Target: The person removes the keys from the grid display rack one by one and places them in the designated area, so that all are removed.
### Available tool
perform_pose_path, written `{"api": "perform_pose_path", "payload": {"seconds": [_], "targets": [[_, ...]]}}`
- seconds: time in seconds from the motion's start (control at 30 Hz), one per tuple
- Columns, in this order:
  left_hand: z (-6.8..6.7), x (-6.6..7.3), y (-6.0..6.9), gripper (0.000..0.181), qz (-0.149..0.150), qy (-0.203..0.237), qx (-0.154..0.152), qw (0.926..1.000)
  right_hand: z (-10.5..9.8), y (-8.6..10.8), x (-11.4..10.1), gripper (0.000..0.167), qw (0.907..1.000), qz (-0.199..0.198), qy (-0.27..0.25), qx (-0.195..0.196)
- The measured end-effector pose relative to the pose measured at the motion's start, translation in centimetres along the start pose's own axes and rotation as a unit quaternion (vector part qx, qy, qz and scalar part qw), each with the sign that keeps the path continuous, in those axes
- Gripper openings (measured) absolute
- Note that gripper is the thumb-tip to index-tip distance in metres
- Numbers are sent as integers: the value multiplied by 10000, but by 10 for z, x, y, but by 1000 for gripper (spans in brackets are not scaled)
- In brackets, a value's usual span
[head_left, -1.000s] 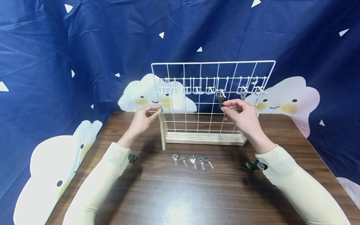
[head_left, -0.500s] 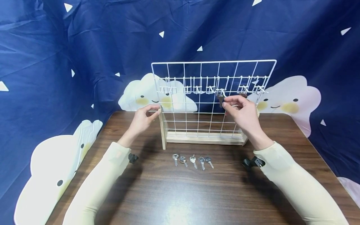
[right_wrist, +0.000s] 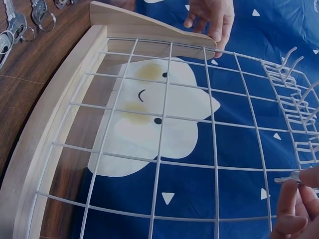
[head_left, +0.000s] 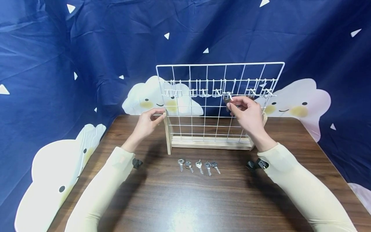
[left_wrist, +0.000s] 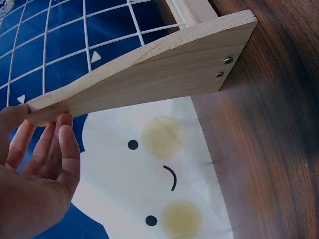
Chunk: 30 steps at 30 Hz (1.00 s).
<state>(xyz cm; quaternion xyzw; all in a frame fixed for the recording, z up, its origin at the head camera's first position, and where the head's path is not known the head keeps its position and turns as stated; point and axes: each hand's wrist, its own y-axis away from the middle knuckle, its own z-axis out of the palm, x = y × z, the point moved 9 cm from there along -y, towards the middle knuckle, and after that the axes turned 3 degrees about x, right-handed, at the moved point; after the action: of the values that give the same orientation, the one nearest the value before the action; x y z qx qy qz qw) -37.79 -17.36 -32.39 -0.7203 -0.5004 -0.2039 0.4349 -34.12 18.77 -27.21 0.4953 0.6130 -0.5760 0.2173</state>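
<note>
A white wire grid rack [head_left: 204, 106] with wooden side supports [left_wrist: 149, 69] stands on the table, a row of hooks [head_left: 216, 92] across its upper part. The left hand [head_left: 147, 124] pinches the top of the left wooden support between thumb and fingers; in the left wrist view that hand [left_wrist: 42, 169] shows its other fingers bent loosely below. Up at a hook right of centre, the right hand [head_left: 250, 116] pinches a key [head_left: 227, 99] whose ring is at the hook. In the right wrist view the key [right_wrist: 288, 178] pokes out of the right hand's fingertips [right_wrist: 299, 186].
Several loose keys [head_left: 198, 165] lie in a row on the brown wooden table [head_left: 179, 196] in front of the rack. Another key [head_left: 250, 97] is partly visible at a hook behind the right hand. A blue cloth [head_left: 139, 38] with clouds hangs behind.
The right hand has shifted slightly to the left at the key, its fingers now covering more of the blade. The left hand has stayed on the wooden support.
</note>
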Motion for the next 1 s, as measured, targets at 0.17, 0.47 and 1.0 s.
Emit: {"api": "perform_pose_path", "payload": {"seconds": [0.17, 0.47, 1.0], "targets": [[0, 1, 0, 32, -8, 51, -5, 10000, 0, -2, 1, 24, 9999, -47, -1, 138], [-1, 1, -1, 32, -33, 84, -1, 10000, 3, -4, -4, 26, 9997, -155, 163, 84], [1, -1, -1, 32, -23, 123, -17, 9999, -2, 10, -28, 24, 9996, -88, -237, -111]]}}
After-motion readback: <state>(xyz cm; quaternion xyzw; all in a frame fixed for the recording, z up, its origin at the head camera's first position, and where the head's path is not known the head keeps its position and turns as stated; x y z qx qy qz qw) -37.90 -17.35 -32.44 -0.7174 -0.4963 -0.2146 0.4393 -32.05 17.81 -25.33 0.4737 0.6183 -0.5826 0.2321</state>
